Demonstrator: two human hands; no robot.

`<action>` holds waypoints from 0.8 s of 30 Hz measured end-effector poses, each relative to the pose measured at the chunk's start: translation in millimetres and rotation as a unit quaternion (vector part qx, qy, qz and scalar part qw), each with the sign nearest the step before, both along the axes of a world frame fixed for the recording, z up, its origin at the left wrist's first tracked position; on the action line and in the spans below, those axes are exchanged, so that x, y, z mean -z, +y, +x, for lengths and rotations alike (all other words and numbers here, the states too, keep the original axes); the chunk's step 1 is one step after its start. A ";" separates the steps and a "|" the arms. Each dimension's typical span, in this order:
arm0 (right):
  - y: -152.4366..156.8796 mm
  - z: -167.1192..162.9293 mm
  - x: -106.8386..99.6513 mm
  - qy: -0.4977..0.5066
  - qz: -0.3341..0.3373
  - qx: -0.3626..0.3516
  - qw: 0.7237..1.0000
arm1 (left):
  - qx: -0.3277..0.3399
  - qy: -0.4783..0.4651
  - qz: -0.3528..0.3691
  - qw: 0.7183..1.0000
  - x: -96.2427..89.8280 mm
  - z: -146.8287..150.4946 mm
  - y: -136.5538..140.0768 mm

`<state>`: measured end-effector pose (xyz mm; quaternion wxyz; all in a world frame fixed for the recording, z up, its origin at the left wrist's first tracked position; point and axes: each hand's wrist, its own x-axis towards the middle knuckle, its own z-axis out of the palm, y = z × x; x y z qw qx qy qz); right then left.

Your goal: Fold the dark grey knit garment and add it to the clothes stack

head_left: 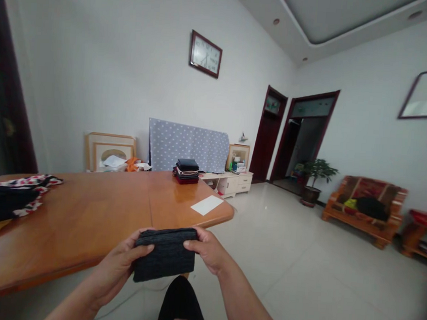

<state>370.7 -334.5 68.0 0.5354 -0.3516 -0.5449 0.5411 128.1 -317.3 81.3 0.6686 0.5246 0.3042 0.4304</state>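
Observation:
A dark, folded piece of cloth (pixel 166 256), flat and roughly rectangular, is held up in front of me just off the table's near edge. My left hand (pixel 122 257) grips its left end, thumb on the near face and the other fingers behind. On the right end my right hand (pixel 209 250) has the same kind of hold. Farther off, a stack of folded dark clothes (pixel 186 172) stands on the wooden table (pixel 112 197). What garment the folded cloth is, I cannot make out.
Loose clothes (pixel 9 199), black and patterned, lie at the table's left end. A white sheet of paper (pixel 207 205) rests near its right corner. Beyond are a white cabinet (pixel 234 183), a potted plant (pixel 312 181) and a wooden armchair (pixel 365 209). Tiled floor spreads to the right.

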 end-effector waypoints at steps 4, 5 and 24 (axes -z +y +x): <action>6.5 0.1 7.5 -0.004 -0.010 0.011 1.000 | -0.008 -0.010 -0.008 1.000 9.1 2.4 9.5; 8.7 0.1 9.2 -0.006 -0.014 0.013 1.000 | -0.012 -0.013 -0.011 1.000 10.7 3.2 11.8; 89.9 20.6 38.0 0.000 -0.075 0.063 0.995 | -0.027 -0.019 -0.047 0.998 39.7 37.8 99.4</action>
